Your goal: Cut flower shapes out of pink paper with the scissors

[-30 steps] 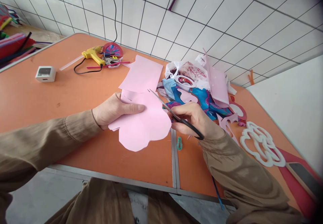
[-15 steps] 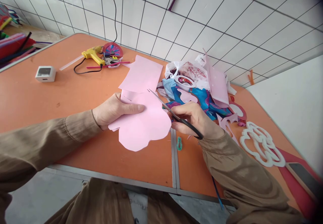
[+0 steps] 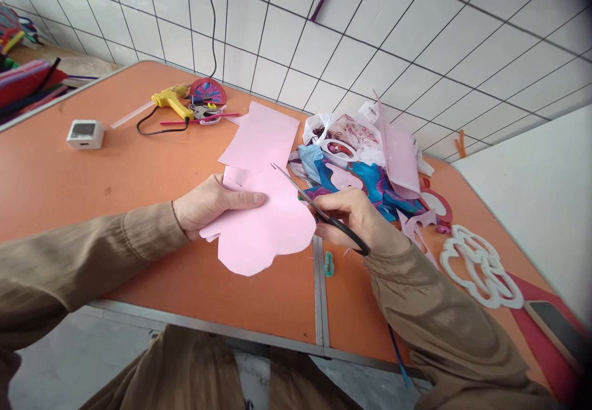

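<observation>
My left hand point(image 3: 213, 203) pinches a pink sheet point(image 3: 266, 237), thumb on top and fingers hidden beneath. The sheet has a scalloped, petal-like outline along its lower and right edges. Black-handled scissors point(image 3: 330, 217) are in my right hand point(image 3: 349, 216), with their blades pointing up and left across the sheet's upper right part. Their tips look close together near the sheet's upper edge. Just beyond lies another pink sheet point(image 3: 263, 135) on the orange table point(image 3: 152, 169).
A yellow glue gun point(image 3: 173, 102) and a white box-shaped device point(image 3: 86, 134) lie to the left. Plastic bags point(image 3: 356, 139), blue patterned fabric point(image 3: 370, 179) and pink scraps point(image 3: 419, 228) are heaped behind my right hand. White cloud-like outlines point(image 3: 481, 268), a teal clip point(image 3: 328, 264) and a phone-like dark object point(image 3: 557, 330) sit rightward.
Both hands, the sheet and the scissors hold nearly the same position. The whole view has shifted very slightly.
</observation>
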{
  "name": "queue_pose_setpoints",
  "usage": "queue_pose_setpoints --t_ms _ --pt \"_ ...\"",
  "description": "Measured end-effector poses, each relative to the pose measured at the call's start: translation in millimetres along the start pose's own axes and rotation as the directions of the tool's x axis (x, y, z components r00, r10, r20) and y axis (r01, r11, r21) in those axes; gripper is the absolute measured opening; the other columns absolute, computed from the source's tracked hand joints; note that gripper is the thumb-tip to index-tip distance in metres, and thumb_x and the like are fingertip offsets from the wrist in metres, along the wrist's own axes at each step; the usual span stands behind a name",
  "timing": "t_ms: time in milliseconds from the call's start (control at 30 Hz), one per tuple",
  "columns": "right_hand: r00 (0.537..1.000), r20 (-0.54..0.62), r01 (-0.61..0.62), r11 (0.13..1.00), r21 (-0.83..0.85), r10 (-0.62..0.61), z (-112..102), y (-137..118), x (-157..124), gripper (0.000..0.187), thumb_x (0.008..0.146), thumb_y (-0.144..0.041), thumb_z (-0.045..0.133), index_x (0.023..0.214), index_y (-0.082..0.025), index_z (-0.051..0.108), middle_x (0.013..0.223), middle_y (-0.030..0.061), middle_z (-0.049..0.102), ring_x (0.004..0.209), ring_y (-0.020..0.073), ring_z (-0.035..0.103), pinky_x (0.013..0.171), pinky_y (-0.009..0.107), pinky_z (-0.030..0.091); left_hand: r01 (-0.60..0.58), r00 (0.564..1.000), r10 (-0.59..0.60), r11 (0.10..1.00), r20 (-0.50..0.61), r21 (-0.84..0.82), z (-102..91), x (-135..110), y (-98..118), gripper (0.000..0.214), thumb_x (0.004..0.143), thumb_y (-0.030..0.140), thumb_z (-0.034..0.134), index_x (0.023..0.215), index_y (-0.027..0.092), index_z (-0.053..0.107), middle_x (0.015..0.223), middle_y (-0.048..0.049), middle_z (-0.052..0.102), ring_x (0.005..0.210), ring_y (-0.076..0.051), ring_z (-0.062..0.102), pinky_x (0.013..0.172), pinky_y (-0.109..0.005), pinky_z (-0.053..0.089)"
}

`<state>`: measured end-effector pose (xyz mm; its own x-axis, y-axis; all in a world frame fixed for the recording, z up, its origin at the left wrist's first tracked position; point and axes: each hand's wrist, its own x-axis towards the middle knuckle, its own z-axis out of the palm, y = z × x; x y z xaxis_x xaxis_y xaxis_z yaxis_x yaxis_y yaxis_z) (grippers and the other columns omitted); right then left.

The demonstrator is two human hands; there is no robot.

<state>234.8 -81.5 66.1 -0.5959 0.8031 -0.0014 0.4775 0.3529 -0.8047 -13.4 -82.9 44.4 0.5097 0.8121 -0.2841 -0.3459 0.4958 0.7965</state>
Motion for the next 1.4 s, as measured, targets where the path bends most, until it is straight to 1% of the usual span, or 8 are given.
queue_pose_setpoints --t_ms 200,400,600,767,1000,1133,1300,1400 --pt "1.000 0.008 -0.008 1.000 0.030 0.008 1 6 0 0.014 0.072 -0.026 0.067 0.068 -0.014 0.061 0.056 -0.0042 0.042 0.051 0.0077 0.035 0.045 0.022 0.028 0.018 1.000 -0.019 0.999 -0.020 -0.038 1.9 0 -3 0.030 0.069 0.017 0.086 0.095 0.008 0.075 0.087 -0.0127 0.079 0.068 -0.025 0.075 0.058 -0.032 0.065" --pt "1.000 0.022 -0.024 0.998 0.063 0.022 1 7 1 0.015 0.073 -0.027 0.069 0.071 -0.013 0.063 0.057 -0.0034 0.044 0.052 0.0084 0.038 0.047 0.023 0.030 0.034 0.998 -0.036 0.997 -0.044 -0.062 4.0 -1 -5 0.026 0.071 0.014 0.082 0.095 0.007 0.074 0.086 -0.0133 0.079 0.069 -0.026 0.075 0.057 -0.032 0.064" --pt "1.000 0.005 -0.002 0.998 0.068 0.002 3 6 2 0.015 0.072 -0.026 0.068 0.068 -0.014 0.061 0.055 -0.0040 0.043 0.049 0.0077 0.037 0.045 0.023 0.028 0.037 0.999 -0.039 0.996 -0.027 -0.076 4.1 -1 -6 0.021 0.076 0.011 0.077 0.096 0.008 0.074 0.087 -0.0137 0.079 0.069 -0.025 0.075 0.058 -0.032 0.064" --pt "1.000 -0.011 0.030 0.996 0.085 -0.029 4 9 1 0.013 0.072 -0.021 0.067 0.065 -0.015 0.058 0.054 -0.0048 0.043 0.048 0.0067 0.036 0.044 0.023 0.028 0.033 0.999 -0.034 0.994 -0.007 -0.103 3.6 -2 -7 0.018 0.079 0.010 0.075 0.096 0.008 0.073 0.086 -0.0132 0.079 0.068 -0.024 0.076 0.056 -0.031 0.064" --pt "0.999 -0.026 0.041 0.996 0.074 -0.039 7 14 2 0.010 0.074 -0.017 0.066 0.067 -0.014 0.060 0.055 -0.0054 0.041 0.048 0.0064 0.035 0.045 0.022 0.029 0.020 1.000 -0.020 0.989 0.004 -0.149 3.5 -1 -13 0.019 0.077 0.011 0.077 0.096 0.008 0.074 0.084 -0.0131 0.079 0.066 -0.024 0.075 0.056 -0.029 0.064" --pt "0.999 -0.036 0.042 0.994 0.099 -0.039 9 14 3 0.016 0.074 -0.022 0.071 0.067 -0.014 0.059 0.056 -0.0051 0.041 0.049 0.0071 0.037 0.045 0.021 0.030 0.008 1.000 -0.010 0.987 -0.012 -0.160 5.2 -1 -16 0.022 0.076 0.013 0.079 0.097 0.008 0.074 0.083 -0.0126 0.079 0.066 -0.023 0.075 0.057 -0.029 0.063" --pt "0.999 -0.045 0.037 0.990 0.134 -0.031 14 13 3 0.024 0.077 -0.036 0.073 0.075 -0.013 0.066 0.060 -0.0023 0.045 0.054 0.0099 0.040 0.047 0.023 0.034 -0.003 0.999 -0.005 0.989 -0.051 -0.146 7.9 -2 -19 0.022 0.077 0.016 0.078 0.097 0.009 0.073 0.078 -0.0117 0.079 0.062 -0.023 0.074 0.058 -0.030 0.062" --pt "0.997 -0.068 0.036 0.990 0.134 -0.027 18 16 3 0.028 0.078 -0.040 0.072 0.071 -0.014 0.065 0.059 -0.0013 0.046 0.056 0.0111 0.041 0.048 0.024 0.034 0.003 0.998 -0.012 0.991 -0.069 -0.137 9.1 -3 -20 0.026 0.077 0.017 0.078 0.101 0.008 0.072 0.075 -0.0120 0.078 0.059 -0.023 0.073 0.062 -0.033 0.062"
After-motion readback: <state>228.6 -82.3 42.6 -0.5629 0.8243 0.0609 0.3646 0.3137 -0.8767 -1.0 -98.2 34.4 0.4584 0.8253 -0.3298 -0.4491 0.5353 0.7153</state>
